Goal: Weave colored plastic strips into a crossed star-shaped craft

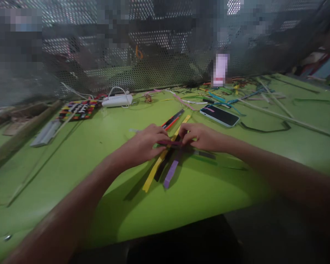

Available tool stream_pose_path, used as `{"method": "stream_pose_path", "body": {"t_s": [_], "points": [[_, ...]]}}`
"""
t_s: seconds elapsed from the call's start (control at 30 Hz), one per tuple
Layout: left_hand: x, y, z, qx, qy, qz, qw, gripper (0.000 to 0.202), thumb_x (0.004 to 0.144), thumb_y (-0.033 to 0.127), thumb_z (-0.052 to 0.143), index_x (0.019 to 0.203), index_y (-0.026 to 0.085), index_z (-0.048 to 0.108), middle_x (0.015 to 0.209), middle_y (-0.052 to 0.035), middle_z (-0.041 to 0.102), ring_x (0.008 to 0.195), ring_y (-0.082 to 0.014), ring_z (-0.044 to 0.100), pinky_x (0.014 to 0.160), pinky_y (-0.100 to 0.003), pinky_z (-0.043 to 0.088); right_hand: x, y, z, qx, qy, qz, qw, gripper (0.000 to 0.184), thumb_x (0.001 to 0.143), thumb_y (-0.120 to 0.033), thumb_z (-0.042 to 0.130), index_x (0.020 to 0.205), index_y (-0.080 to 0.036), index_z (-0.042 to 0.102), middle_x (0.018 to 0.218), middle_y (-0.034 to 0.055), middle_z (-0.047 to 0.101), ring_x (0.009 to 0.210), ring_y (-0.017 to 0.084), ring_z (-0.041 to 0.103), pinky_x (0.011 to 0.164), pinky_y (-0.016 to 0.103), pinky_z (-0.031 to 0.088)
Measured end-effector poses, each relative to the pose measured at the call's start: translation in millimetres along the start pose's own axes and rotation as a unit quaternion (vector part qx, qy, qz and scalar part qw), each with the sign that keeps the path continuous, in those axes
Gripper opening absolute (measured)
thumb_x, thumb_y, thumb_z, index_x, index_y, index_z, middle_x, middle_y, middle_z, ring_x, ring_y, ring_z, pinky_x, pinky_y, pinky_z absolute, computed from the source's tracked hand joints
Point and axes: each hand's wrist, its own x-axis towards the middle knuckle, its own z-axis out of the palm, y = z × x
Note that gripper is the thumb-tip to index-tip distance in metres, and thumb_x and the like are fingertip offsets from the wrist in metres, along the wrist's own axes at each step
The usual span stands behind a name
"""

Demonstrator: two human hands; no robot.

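Head view: yellow strip beside left hand.

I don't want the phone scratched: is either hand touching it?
No, the left hand and right hand are both at the coloured strips, apart from the phone.

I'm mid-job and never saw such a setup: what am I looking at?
No machine here: just a person's bare left hand and right hand, seen from one camera worn on their head, facing forward and down. Both hands seem to pinch a magenta strip among a yellow strip, a black strip and a purple strip; the exact grip is unclear. On the green table, an orange-edged tool lies just beyond the hands, a phone farther right, and a white device farther left.
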Motion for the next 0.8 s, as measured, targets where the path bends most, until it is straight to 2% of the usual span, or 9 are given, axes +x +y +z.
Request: {"method": "stream_pose_path", "body": {"t_s": [0.07, 0.13, 0.23, 0.4, 0.53, 0.8], "points": [[1.3, -2.4, 3.6, 0.02, -0.038, 0.004, 0.999, 0.025, 0.106, 0.016, 0.066, 0.121, 0.02, 0.086, 0.126, -0.0133, 0.083, 0.121, -0.029, 0.074, 0.11, -0.045, 0.06, -0.2, 1.1, -0.2, 0.003, 0.002, -0.005, 1.0, 0.029, 0.099, -0.007, 0.067, 0.092, -0.021, 0.091, 0.109, 0.0099, 0.078, 0.099, 0.021, 0.074, 0.093, 0.034, 0.06], [2.1, -4.3, 5.9, 0.033, -0.058, -0.005, 0.998, 0.027, 0.107, 0.015, 0.063, 0.121, 0.02, 0.086, 0.127, -0.0132, 0.082, 0.122, -0.0291, 0.074, 0.113, -0.045, 0.059, -0.6, 1.6, -0.7, 0.006, 0.001, -0.002, 1.0, 0.028, 0.101, -0.01, 0.068, 0.092, -0.022, 0.091, 0.108, 0.0096, 0.078, 0.098, 0.021, 0.074, 0.093, 0.034, 0.06], [2.5, -7.2, 8.2, 0.046, -0.062, -0.025, 0.997, 0.027, 0.108, 0.016, 0.061, 0.121, 0.02, 0.085, 0.125, -0.0124, 0.082, 0.12, -0.0288, 0.074, 0.11, -0.045, 0.06, -0.9, -0.5, -1.8, 0.008, -0.005, 0.007, 1.0, 0.029, 0.101, -0.011, 0.068, 0.091, -0.024, 0.091, 0.109, 0.0091, 0.079, 0.097, 0.021, 0.074, 0.092, 0.034, 0.06], [2.7, -6.1, 11.7, 0.047, -0.056, -0.041, 0.996, 0.031, 0.109, 0.013, 0.055, 0.119, 0.018, 0.083, 0.124, -0.0126, 0.082, 0.117, -0.0282, 0.074, 0.108, -0.046, 0.06, 0.2, -10.7, -3.6, 0.016, -0.02, 0.006, 1.0, 0.03, 0.102, -0.01, 0.065, 0.09, -0.021, 0.09, 0.11, 0.011, 0.079, 0.097, 0.021, 0.074, 0.093, 0.033, 0.059], [3.6, -1.1, 12.8, 0.049, -0.053, -0.051, 0.996, 0.03, 0.107, 0.009, 0.056, 0.118, 0.016, 0.083, 0.127, -0.015, 0.081, 0.123, -0.0302, 0.072, 0.112, -0.048, 0.059, 0.8, -14.4, -4.5, 0.019, -0.027, 0.018, 0.999, 0.031, 0.102, -0.008, 0.066, 0.087, -0.022, 0.09, 0.108, 0.0089, 0.08, 0.097, 0.019, 0.073, 0.091, 0.029, 0.058], [5.2, 2.7, 13.3, 0.052, -0.072, -0.05, 0.995, 0.031, 0.108, 0.009, 0.055, 0.121, 0.015, 0.082, 0.129, -0.016, 0.079, 0.125, -0.0298, 0.072, 0.117, -0.05, 0.059, -0.1, -9.0, 1.1, 0.03, -0.022, -0.006, 0.999, 0.027, 0.101, -0.009, 0.067, 0.088, -0.02, 0.089, 0.104, 0.0089, 0.079, 0.093, 0.019, 0.074, 0.088, 0.032, 0.058]]}}
